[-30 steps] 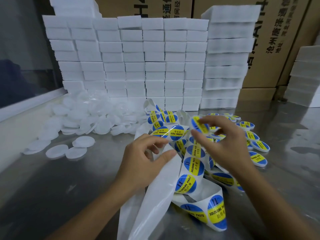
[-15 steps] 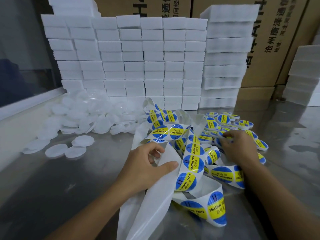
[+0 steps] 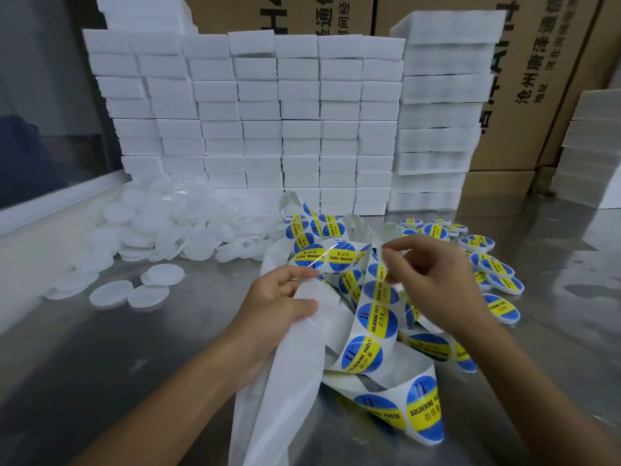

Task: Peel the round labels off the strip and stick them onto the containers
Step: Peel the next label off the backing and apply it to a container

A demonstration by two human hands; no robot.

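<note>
A long white backing strip (image 3: 292,371) carrying round blue-and-yellow "soldering paste" labels (image 3: 376,317) lies tangled on the metal table. My left hand (image 3: 279,304) grips a raised loop of the strip between thumb and fingers. My right hand (image 3: 437,280) is at that loop's right end, its thumb and forefinger pinching the edge of a label (image 3: 342,257). Round containers with labels on them (image 3: 497,274) lie just right of my right hand. Plain white round containers (image 3: 174,230) are heaped at the left.
A wall of stacked white foam blocks (image 3: 268,112) stands behind the work area, with cardboard boxes (image 3: 537,79) behind it. More white blocks (image 3: 591,156) stand at the far right. A white ledge (image 3: 40,210) runs along the left. The steel table (image 3: 134,348) shows bare at front left.
My right hand carried a peeled label to the labelled containers on the right, then came back to the raised strip loop. My left hand kept its grip on the strip.
</note>
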